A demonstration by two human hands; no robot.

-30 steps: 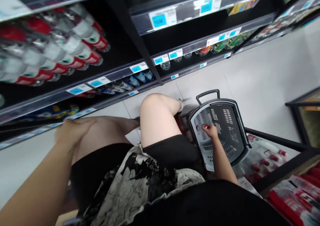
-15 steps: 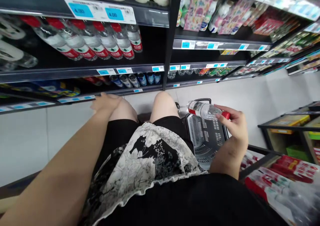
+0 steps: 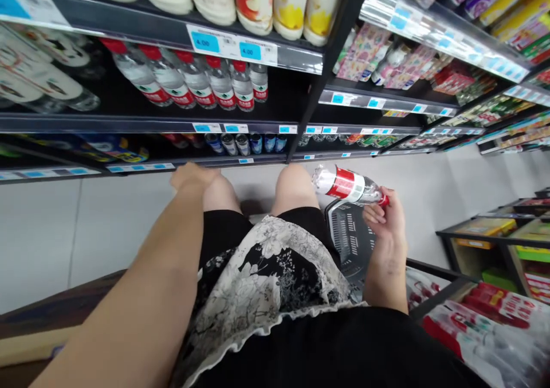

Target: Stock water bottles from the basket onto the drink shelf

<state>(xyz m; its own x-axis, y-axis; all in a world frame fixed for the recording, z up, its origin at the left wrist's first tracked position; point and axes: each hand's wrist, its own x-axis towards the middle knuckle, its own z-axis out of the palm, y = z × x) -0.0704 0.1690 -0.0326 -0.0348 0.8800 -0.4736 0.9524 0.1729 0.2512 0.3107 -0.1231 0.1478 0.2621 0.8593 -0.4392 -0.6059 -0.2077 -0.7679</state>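
My right hand is closed around the red cap and neck of a clear plastic water bottle. The bottle lies almost level, its base toward my knee and its red and white label facing up. Below it, on the floor beside my right leg, stands a grey shopping basket, partly hidden by the forearm; its visible part shows slotted plastic. My left hand rests on my left knee, lying over it with nothing seen in it; its fingertips are partly hidden.
Ahead, a dark shelf carries several red-capped water bottles. Milky drink bottles stand above and cans below. At the right are a low display rack and packs of bottles. Pale floor lies at the left.
The water bottle has turned in my right hand, so its red label now faces up, and it has come nearer my knee. My view has shifted; the left hand stays on the knee.
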